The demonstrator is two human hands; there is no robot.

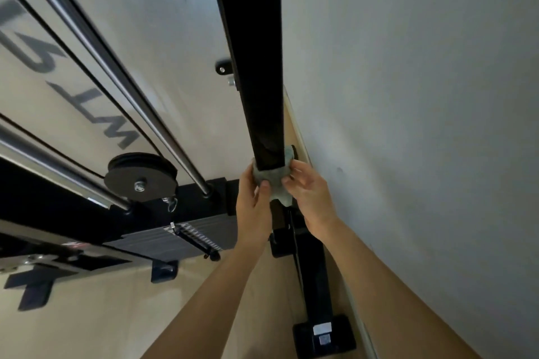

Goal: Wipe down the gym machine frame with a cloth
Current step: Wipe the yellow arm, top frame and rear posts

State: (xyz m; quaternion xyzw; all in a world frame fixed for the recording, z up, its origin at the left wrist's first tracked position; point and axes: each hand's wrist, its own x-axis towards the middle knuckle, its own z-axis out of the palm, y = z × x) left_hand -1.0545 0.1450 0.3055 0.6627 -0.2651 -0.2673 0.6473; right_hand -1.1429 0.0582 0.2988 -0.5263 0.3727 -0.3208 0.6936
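Observation:
A black upright post (256,67) of the gym machine frame runs from the top of the view down to the floor. A pale grey-green cloth (272,176) is wrapped around the post low down. My left hand (253,201) grips the cloth from the left, thumb on its front. My right hand (309,195) grips it from the right, fingers curled around the post's side. A loose end of cloth hangs below between the two hands.
A black pulley wheel (140,178), chrome guide rods (116,79) and a weight stack (175,239) lie to the left. The black base foot (315,285) runs along the floor below my hands. A pale wall (423,96) stands close on the right.

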